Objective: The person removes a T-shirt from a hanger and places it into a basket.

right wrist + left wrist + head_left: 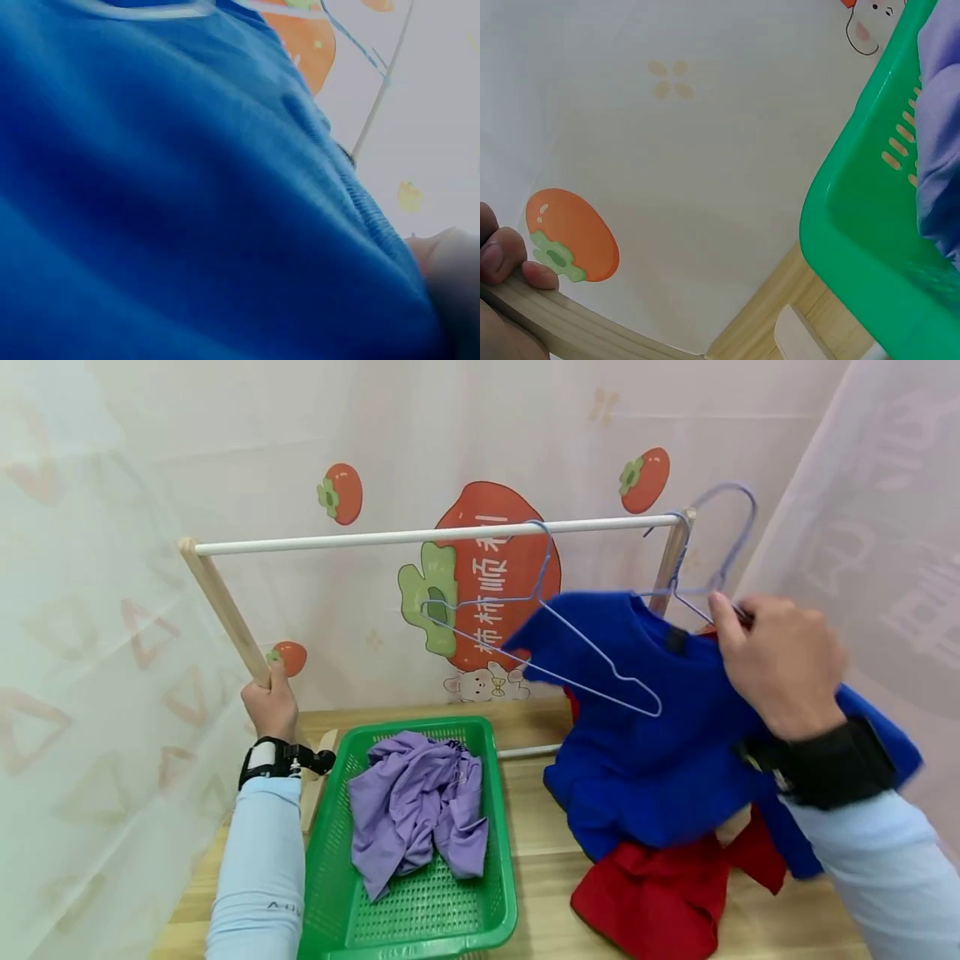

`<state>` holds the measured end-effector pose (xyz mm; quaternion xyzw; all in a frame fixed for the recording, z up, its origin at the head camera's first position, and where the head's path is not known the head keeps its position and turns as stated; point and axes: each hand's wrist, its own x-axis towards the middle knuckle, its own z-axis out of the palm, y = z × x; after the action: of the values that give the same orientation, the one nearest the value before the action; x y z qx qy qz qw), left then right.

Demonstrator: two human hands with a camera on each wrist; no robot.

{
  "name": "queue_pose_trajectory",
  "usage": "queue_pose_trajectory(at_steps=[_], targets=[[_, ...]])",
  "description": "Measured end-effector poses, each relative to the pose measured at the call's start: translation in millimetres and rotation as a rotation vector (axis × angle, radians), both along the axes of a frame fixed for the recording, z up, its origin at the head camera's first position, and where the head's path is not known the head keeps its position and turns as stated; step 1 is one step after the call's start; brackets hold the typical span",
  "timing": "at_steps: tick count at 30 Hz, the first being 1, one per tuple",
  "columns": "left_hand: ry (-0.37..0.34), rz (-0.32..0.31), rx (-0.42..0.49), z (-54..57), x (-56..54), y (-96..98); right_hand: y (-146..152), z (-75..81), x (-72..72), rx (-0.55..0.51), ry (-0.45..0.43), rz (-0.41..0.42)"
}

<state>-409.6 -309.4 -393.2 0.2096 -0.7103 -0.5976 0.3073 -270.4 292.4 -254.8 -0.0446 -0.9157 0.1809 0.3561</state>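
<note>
My left hand grips the left wooden post of a clothes rack, its fingers curled round the wood in the left wrist view too. With my right hand I hold a wire hanger just below its hook, at the collar of a blue T-shirt. The hook rises above the hand, apart from the rod. A bare wire hanger hangs from the white rod, in front of the shirt's sleeve. The blue shirt fills most of the right wrist view, blurred.
A green basket on the wooden table holds a crumpled purple garment. Behind and below the blue shirt shows a red garment. Another hanger hooks over the rod's right end. A printed curtain stands behind.
</note>
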Motion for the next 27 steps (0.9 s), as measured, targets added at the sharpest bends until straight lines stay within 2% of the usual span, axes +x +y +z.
queue_pose_trajectory(at_steps=[3, 6, 11, 14, 16, 19, 23, 27], targets=[[0.005, 0.002, -0.013, 5.5, 0.0, -3.0, 13.9, -34.0, 26.7, 0.015, -0.035, -0.003], [0.011, -0.003, -0.008, 7.2, 0.0, -4.6, 24.1, -78.8, 48.5, 0.049, -0.031, 0.024], [0.013, -0.019, 0.018, 4.8, 0.6, -3.1, 37.6, -147.3, 76.5, 0.092, 0.024, 0.148], [0.018, -0.022, 0.014, 0.1, -1.0, -2.8, 41.5, -170.5, 86.9, 0.097, 0.060, 0.252], [0.012, -0.023, 0.013, -1.8, -0.8, -2.6, 39.2, -176.0, 90.6, 0.113, 0.107, 0.341], [0.012, -0.019, 0.014, -3.2, 1.3, -3.5, 25.0, -168.6, 92.7, 0.133, 0.176, 0.467], [0.020, -0.018, -0.011, -1.4, 6.7, -1.7, -8.9, -142.5, 85.7, 0.144, 0.212, 0.528], [0.020, -0.040, -0.034, 0.0, 9.6, -0.5, -44.5, -116.1, 67.4, 0.077, 0.260, 0.590]])
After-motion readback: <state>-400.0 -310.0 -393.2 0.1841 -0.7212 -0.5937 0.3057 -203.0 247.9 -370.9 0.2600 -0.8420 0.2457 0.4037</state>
